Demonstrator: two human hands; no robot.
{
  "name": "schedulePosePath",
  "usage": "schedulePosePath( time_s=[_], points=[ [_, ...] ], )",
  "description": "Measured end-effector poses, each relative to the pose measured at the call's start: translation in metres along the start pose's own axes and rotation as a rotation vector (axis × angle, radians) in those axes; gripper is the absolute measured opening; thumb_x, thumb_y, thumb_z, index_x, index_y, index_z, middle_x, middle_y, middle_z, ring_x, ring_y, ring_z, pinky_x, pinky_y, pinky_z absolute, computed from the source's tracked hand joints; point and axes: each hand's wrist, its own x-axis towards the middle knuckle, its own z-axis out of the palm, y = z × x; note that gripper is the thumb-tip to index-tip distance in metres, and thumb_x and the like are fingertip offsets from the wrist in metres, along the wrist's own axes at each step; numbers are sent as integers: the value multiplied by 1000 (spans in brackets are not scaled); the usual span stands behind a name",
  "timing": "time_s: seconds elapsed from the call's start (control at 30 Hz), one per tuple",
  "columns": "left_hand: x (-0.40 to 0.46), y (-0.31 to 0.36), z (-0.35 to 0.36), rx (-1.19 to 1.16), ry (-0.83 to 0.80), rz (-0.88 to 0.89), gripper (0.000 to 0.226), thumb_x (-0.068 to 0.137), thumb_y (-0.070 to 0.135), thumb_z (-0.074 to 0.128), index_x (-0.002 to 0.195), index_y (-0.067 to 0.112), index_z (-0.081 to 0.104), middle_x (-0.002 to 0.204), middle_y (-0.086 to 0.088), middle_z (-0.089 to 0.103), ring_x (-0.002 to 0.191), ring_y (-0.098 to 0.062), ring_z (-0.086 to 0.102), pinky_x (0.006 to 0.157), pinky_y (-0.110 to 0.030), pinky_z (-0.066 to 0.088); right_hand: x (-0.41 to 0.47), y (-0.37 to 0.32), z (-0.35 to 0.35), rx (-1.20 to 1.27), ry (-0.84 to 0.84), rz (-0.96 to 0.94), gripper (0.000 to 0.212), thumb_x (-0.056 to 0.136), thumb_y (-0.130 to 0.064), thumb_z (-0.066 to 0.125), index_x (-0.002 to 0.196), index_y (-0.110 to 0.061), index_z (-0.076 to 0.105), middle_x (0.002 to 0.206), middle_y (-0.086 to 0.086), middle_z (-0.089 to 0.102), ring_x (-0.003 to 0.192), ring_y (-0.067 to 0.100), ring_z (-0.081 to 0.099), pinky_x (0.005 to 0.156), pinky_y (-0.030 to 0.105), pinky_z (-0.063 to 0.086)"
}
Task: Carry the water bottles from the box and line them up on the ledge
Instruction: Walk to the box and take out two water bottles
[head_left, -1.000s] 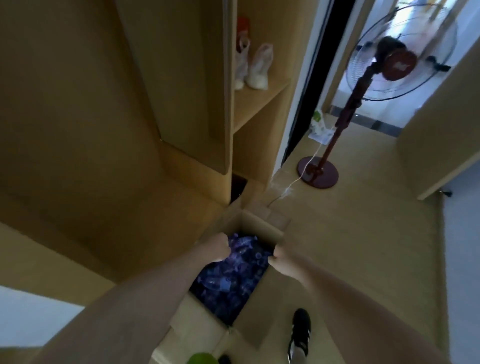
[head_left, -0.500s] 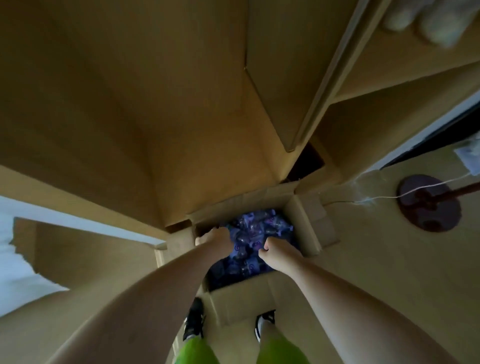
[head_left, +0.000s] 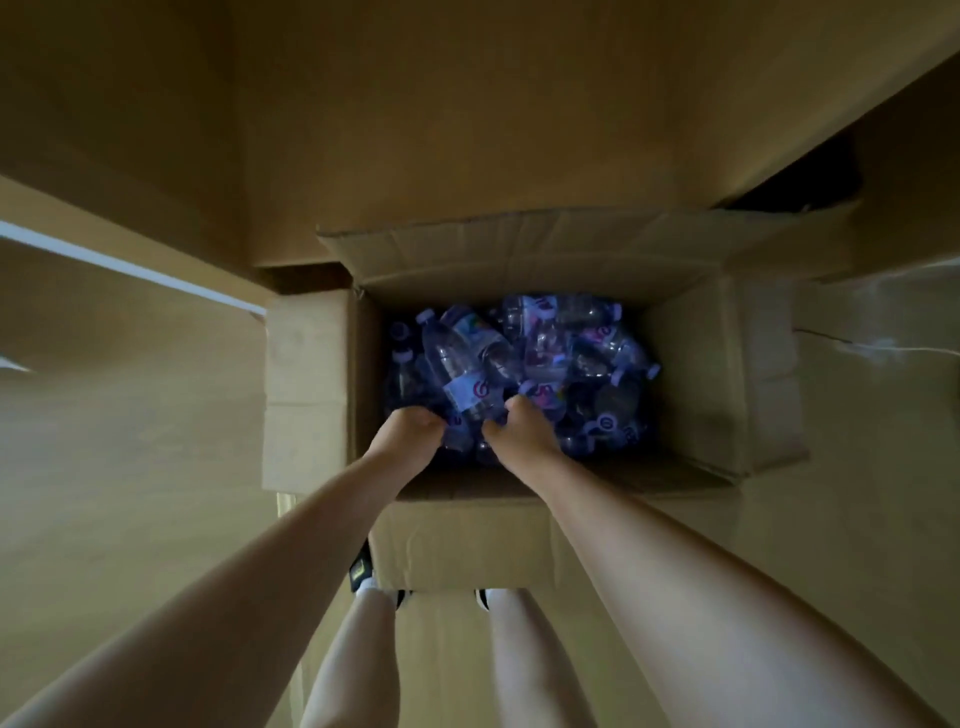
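Nearest the camera, two bare legs (head_left: 363, 665) stand on the pale floor (head_left: 130, 467), with dark shoes (head_left: 362, 571) partly tucked under the near flap of an open cardboard box (head_left: 727, 374). Both forearms reach forward and down over that flap into the box.

The left hand (head_left: 410, 434) sits at the near left of the pile, its fingers curled down among the plastic. The right hand (head_left: 519, 434) lies just beside it, fingers likewise curled. Between the two hands lies one water bottle (head_left: 462, 364), stretched away from the camera with its cap at the far end and a pale label near the hands. Both hands touch its near end, but the dim light hides which fingers actually close round it, so I cannot tell whether either hand has a firm hold.

The rest of the water bottles (head_left: 571, 353) fill the box in a loose heap, lying at all angles, clear plastic with light caps and labels. They reach from the near wall to the far wall.

The box's four flaps are folded outward. Beyond the far flap rises a plain tan wall panel (head_left: 467, 104), and to the left a low ledge (head_left: 130, 270) with a bright edge runs diagonally.
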Motion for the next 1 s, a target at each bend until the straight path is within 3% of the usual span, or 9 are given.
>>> schedulePosePath(
  time_s=[0.1,0.17,0.23,0.33,0.5,0.63,0.7,0.87,1.0],
  points=[
    [32,-18,11,-86,28,-45,30,92,8,48,65,19,56,80,-12,61,78,-25,53,72,-33,38,41,15,17,21,-9,44,53,97,-29,54,142,-5,38,139,14,47,125,32,49,90,35,44],
    [45,-25,19,-107,28,-45,32,92,4,46,65,19,55,85,-16,60,82,-26,54,74,-34,39,63,26,25,33,-15,60,57,95,-30,57,141,-2,38,141,17,46,128,34,47,100,40,44],
    [54,-31,29,-133,16,-52,31,93,3,46,67,19,55,82,-13,58,80,-25,53,70,-31,40,80,35,33,81,-42,65,53,93,-30,62,133,0,46,134,19,54,122,34,53,100,41,47],
    [66,-36,42,-192,45,-83,17,96,4,45,93,13,59,85,-8,60,81,-21,56,65,-28,42,101,41,44,209,-94,66,51,89,-25,68,131,-4,50,129,12,60,116,29,58,92,33,48],
    [77,-34,47,-238,97,-134,23,99,3,39,111,10,58,100,-12,61,93,-24,57,65,-25,42,125,44,51,253,-162,71,73,81,-28,75,142,-4,41,138,15,51,125,32,51,103,44,46],
    [75,-24,49,-295,114,-174,26,100,6,40,119,6,58,106,-15,62,102,-28,58,89,-39,50,125,38,53,218,-257,126,96,69,-54,75,146,-13,35,141,12,40,126,32,46,102,44,47],
    [72,-17,51,-338,112,-191,23,99,11,43,115,9,60,103,-12,64,105,-28,59,100,-45,47,122,34,52,352,-283,139,92,67,-55,74,143,-14,41,138,11,47,122,30,51,100,46,49],
    [65,7,54,-427,149,-178,20,101,29,43,91,22,60,102,-10,68,97,-25,63,89,-38,51,93,39,44,627,-319,101,33,78,-35,75,105,-20,64,93,-1,70,86,10,67,78,29,56],
    [66,22,59,-425,130,-242,44,91,54,53,112,16,57,98,-8,67,86,-23,64,70,-34,54,57,38,52,672,-139,111,63,69,-31,80,118,-10,46,105,4,68,94,19,68,85,38,57]
  ],
)
